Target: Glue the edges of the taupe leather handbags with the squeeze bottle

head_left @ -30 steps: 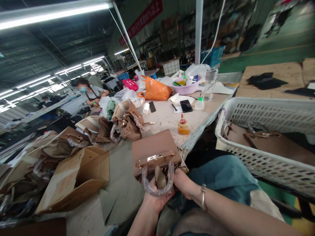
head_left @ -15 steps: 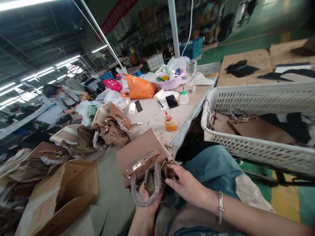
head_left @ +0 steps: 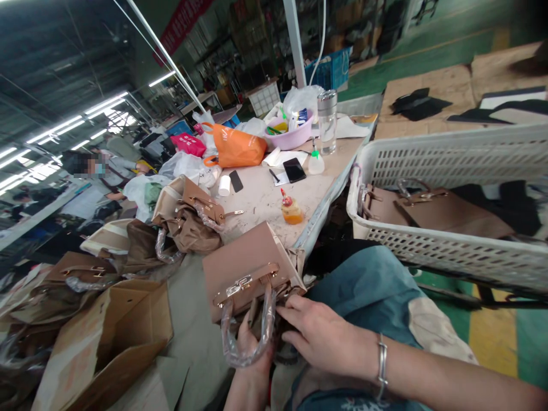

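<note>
A brown handbag (head_left: 244, 257) with a metal clasp lies tilted at the table's near edge, its plastic-wrapped handle (head_left: 246, 357) hanging toward me. My left hand (head_left: 252, 348) is behind that handle, closed on the bag's open edge, with some fingers hidden. Beside the bag's lower right corner is my right hand (head_left: 314, 328), a bracelet on its wrist. Its fingers are bent against the bag's side, and their tips are partly lost in the dark opening, so what they pinch, if anything, is unclear.
More brown bags (head_left: 192, 228) and an open cardboard box (head_left: 107, 325) are on the left. Farther back stand a glue bottle (head_left: 291, 210), a phone (head_left: 294, 169), an orange bag (head_left: 240, 145) and a glass flask (head_left: 327, 125). A white basket (head_left: 432, 240) holds bags at right. A person (head_left: 113, 174) works far left.
My right hand has shifted slightly down and left along the bag's side. The handle hangs a little lower and further left. The whole view has shifted slightly.
</note>
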Action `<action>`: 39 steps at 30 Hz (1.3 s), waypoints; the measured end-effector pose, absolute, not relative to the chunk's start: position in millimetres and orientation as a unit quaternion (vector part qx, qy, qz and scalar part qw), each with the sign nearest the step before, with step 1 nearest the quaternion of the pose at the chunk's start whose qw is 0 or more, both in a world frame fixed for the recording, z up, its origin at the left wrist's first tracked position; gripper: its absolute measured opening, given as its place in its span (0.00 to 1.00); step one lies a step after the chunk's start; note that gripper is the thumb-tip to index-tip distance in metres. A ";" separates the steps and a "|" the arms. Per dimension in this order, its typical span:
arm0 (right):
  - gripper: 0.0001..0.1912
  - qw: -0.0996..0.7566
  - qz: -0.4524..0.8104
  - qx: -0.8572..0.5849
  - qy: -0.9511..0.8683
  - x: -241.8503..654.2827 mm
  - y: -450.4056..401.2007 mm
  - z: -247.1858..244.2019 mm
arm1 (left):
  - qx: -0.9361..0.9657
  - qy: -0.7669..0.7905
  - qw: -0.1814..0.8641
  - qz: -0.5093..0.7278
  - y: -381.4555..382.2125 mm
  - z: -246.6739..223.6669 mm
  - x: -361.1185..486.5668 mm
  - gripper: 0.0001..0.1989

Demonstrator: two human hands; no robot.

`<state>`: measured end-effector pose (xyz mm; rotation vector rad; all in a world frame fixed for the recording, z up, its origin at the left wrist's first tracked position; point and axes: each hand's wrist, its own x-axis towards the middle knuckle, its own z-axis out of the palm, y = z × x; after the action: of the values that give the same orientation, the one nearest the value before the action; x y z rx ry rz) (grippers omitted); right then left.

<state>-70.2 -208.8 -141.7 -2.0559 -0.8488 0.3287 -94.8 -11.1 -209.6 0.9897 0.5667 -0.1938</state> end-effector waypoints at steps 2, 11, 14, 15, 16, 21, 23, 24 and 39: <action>0.13 0.458 0.110 -0.813 -0.342 -55.8 -226.5 -139.6 | 0.389 0.323 0.861 -0.059 -11.3 -198.7 -95.3 0.14; 0.32 0.535 -0.097 -0.835 -0.082 81.5 -268.5 -201.6 | 0.291 0.466 0.834 0.055 -8.2 -162.7 -99.1 0.13; 0.42 0.507 -0.110 -0.850 -0.089 118.2 -256.6 -213.0 | 0.277 0.461 0.840 0.076 -4.0 -168.7 -100.3 0.16; 0.45 0.495 -0.110 -0.857 -0.090 128.2 -251.6 -215.6 | 0.272 0.451 0.847 0.077 -2.7 -170.9 -100.9 0.16; 0.47 0.485 -0.108 -0.863 -0.091 137.3 -246.6 -218.1 | 0.266 0.437 0.856 0.073 -1.5 -172.9 -101.5 0.17; 0.49 0.473 -0.069 -0.870 -0.121 166.7 -227.7 -232.8 | 0.253 0.421 0.868 0.073 -0.1 -174.0 -101.9 0.20; 0.45 0.468 -0.063 -0.871 -0.135 172.5 -223.2 -238.2 | 0.249 0.435 0.862 0.079 -2.7 -170.0 -100.4 0.21; 0.41 0.465 -0.067 -0.872 -0.138 174.9 -221.3 -240.4 | 0.251 0.445 0.855 0.083 -4.5 -167.4 -99.3 0.21; 0.34 0.430 -0.024 -0.889 -0.154 66.6 -275.2 -177.6 | 0.448 0.419 0.780 0.124 30.6 -230.0 -126.0 0.15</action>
<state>66.6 -275.2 -177.6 -2.2187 -0.3840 -0.0594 -126.0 30.6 -230.0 0.9675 0.9054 0.2681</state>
